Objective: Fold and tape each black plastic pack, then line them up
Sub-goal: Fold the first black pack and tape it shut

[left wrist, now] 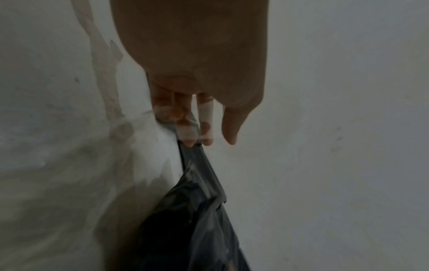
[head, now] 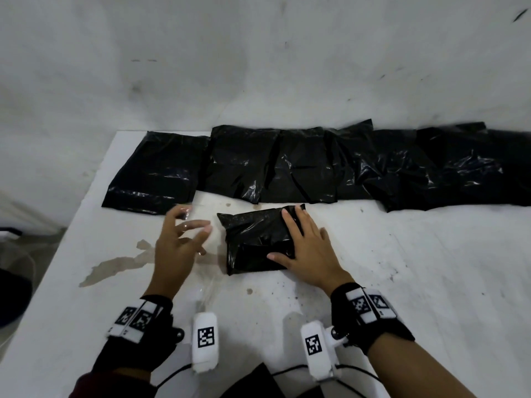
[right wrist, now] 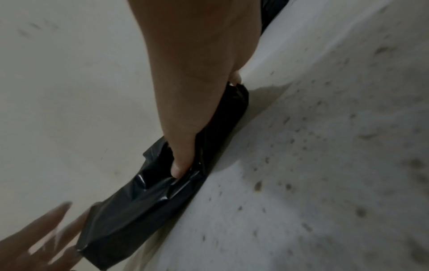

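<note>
Pinning the folded pack (head: 258,239) flat is the job right now, and your right hand (head: 304,248) has it: palm down on the right half of the bundle, fingers straight and spread, thumb reaching across the lower flap. In the right wrist view that thumb digs into a crease of the black plastic, so the fold looks held. Keep that pressure even while the tape comes in, or the flap will likely spring open.

Your left hand (head: 178,239) hovers just left of the pack at centre frame, fingers loosely curled. Something clear and glossy glints at the fingertips (head: 184,215); the left wrist view shows pale translucent strips lying over the fingers, which I judge to be a piece of clear tape (left wrist: 205,113), though motion blur makes that uncertain. Whether the hand pinches it or it merely sticks to the skin, I cannot tell.

Bring the tape across the seam where your right thumb sits, land one end on the plastic first, then smooth toward the other, lifting the thumb only as the tape reaches it.

Across the upper middle of the frame, the row of other black packs (head: 301,165) lies along the far edge of the white desk (head: 402,282), overlapping one another, well apart from the one under your hands.
</note>
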`<state>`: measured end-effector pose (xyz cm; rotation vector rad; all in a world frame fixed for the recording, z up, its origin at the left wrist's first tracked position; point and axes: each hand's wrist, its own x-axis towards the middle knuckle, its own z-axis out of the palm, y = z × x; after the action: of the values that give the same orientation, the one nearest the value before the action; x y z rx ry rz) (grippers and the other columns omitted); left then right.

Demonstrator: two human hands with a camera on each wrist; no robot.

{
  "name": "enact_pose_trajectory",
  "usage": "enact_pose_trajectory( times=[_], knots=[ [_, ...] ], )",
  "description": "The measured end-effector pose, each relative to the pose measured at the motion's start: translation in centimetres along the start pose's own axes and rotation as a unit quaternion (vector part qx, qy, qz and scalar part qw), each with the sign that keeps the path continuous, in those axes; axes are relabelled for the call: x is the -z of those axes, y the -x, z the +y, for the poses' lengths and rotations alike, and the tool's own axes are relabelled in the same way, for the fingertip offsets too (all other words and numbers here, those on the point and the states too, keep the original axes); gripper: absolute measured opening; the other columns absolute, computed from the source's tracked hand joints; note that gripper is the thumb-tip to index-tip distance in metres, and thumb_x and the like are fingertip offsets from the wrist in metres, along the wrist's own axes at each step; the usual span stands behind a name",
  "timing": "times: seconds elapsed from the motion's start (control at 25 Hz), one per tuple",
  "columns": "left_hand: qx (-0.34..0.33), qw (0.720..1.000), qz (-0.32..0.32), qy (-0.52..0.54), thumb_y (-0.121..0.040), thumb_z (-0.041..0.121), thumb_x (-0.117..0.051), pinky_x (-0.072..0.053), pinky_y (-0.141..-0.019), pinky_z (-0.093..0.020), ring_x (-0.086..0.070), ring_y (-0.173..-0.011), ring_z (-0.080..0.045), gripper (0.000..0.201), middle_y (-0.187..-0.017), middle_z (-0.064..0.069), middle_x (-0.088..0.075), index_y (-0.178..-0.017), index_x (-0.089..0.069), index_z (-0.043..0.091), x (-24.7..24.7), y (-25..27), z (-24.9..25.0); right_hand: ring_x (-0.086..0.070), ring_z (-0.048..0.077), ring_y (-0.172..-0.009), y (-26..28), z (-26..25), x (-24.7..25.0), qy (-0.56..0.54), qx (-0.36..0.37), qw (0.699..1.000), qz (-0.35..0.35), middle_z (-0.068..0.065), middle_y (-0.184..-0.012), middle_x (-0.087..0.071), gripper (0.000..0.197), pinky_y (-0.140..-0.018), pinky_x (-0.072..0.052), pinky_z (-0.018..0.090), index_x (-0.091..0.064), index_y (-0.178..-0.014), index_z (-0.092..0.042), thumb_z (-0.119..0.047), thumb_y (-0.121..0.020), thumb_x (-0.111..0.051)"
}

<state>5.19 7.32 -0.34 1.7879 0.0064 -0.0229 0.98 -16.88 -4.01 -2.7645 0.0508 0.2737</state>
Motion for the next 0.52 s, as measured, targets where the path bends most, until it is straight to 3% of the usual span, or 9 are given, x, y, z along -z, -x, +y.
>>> enact_pose_trajectory(
  times=[0.08,0.24,0.52],
  knots=[
    [0.006,0.997,0.014,0.07,-0.088,0.007,-0.058,-0.045,-0.045,-0.023,-0.059,-0.054,-0.017,0.026,-0.097,-0.003,-0.07,-0.107,-0.047,0.021,1.3,0.1,0.7,0.002,0.018,-0.146,-0.1,-0.2,0.3,0.0,-0.007,1.0,-0.008,0.0,-0.159,0.005,0.099,-0.115,-0.015,0.053,0.001,-0.15,-0.03,-0.081,-0.072,-0.033],
    [-0.008,0.992,0.013,0.122,-0.09,0.003,-0.052,-0.044,-0.046,-0.023,-0.058,-0.05,-0.017,0.026,-0.089,-0.001,-0.071,-0.101,-0.049,0.026,2.0,1.2,1.7,-0.008,0.017,-0.144,-0.4,-0.2,0.9,-0.03,-0.01,0.999,0.024,-0.001,-0.158,-0.01,0.098,-0.114,-0.019,0.051,-0.014,-0.149,-0.031,-0.084,-0.067,-0.012],
    [-0.072,0.989,-0.007,0.132,-0.082,0.004,-0.057,-0.047,-0.047,-0.025,-0.058,-0.05,-0.024,0.028,-0.086,-0.005,-0.071,-0.102,-0.052,0.022,1.7,3.7,3.2,-0.029,0.015,-0.133,-1.1,-0.3,2.2,-0.032,-0.007,0.998,0.051,-0.006,-0.141,-0.035,0.071,-0.108,-0.024,0.05,-0.04,-0.136,-0.03,-0.074,-0.08,-0.04]
  ],
)
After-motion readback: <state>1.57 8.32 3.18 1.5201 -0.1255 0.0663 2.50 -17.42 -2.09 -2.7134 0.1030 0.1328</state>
